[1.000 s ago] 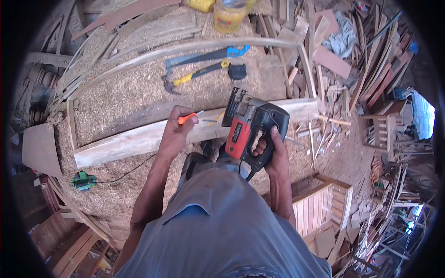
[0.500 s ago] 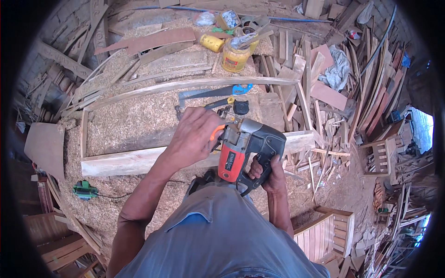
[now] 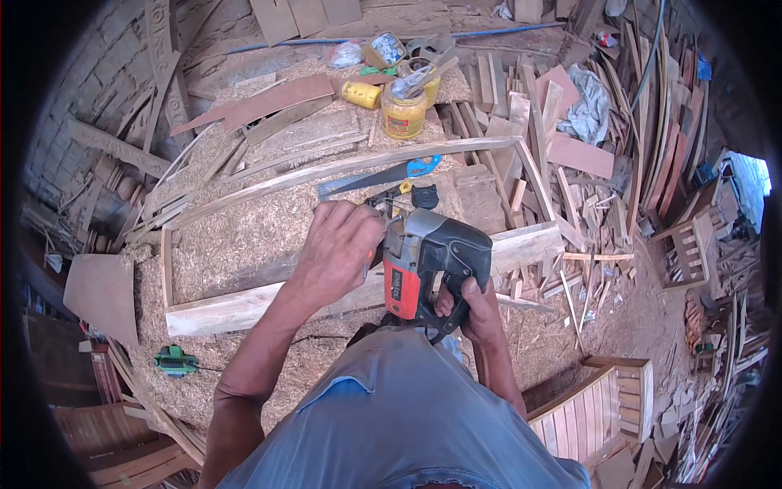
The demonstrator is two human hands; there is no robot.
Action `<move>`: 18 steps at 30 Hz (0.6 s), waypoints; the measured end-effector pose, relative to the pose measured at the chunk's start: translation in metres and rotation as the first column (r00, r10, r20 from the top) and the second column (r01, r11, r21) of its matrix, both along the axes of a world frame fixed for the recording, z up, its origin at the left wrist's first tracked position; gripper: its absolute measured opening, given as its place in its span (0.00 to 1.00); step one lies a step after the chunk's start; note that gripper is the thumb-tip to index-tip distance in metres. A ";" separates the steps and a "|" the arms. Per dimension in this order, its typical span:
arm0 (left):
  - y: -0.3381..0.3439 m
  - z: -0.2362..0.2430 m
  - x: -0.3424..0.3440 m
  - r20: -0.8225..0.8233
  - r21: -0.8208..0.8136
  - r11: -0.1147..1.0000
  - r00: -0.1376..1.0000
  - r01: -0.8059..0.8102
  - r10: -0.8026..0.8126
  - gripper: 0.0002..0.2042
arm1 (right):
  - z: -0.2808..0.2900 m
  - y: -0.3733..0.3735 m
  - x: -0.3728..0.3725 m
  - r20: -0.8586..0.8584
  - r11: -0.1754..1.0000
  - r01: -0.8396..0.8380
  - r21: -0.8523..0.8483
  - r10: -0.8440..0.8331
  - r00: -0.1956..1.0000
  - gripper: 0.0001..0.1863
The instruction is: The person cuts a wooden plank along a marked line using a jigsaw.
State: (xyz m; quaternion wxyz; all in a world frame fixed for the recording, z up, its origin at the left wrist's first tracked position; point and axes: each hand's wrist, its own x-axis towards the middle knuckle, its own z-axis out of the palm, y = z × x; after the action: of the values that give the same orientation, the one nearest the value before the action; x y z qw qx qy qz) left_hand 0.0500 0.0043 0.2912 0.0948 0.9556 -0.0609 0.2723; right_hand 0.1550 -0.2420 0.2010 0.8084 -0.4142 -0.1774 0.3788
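My right hand (image 3: 481, 308) grips the black handle of a red and black jigsaw (image 3: 405, 287). The jigsaw rests close against my body, its silver metal end pointing away. My left hand (image 3: 340, 244) is closed beside that metal end, around an orange-handled tool (image 3: 375, 256) mostly hidden by the fingers. Just beyond lie a blue-handled handsaw (image 3: 383, 176) and a black tape measure (image 3: 424, 196). A yellow-and-black handle shows beside the tape, partly covered by my hand and the jigsaw.
A long wooden frame (image 3: 236, 308) lies across the sawdust in front of me. Beyond it stands a yellow bucket (image 3: 404, 118) with tools, beside a yellow container (image 3: 361, 94). A green power tool (image 3: 174, 360) sits at left. Scrap wood (image 3: 562, 122) is heaped at right; a slatted wooden piece (image 3: 582, 416) stands near right.
The view has shifted slightly. My left hand has turned and closed in near the jigsaw's metal end, so less of the orange handle shows. My right hand keeps its grip.
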 end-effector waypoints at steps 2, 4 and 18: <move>0.001 0.004 0.003 -0.012 0.075 0.997 1.000 0.030 -0.029 0.16 | 0.003 0.000 -0.002 0.017 0.999 0.027 -0.023 -0.026 1.000 0.33; 0.003 0.006 0.005 -0.004 0.211 0.976 0.998 0.062 -0.063 0.15 | 0.006 0.001 -0.005 0.036 0.999 0.038 -0.028 -0.037 0.999 0.32; 0.016 0.008 0.042 0.097 0.116 0.982 0.982 0.148 -0.160 0.08 | 0.012 0.014 -0.013 0.107 0.986 0.130 -0.102 -0.119 0.987 0.27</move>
State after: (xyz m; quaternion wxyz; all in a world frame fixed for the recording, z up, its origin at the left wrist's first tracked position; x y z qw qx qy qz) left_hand 0.0923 0.0205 0.2990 0.0600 0.9359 -0.1544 0.3109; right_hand 0.1417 -0.2282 0.2134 0.7967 -0.4865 -0.1708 0.3153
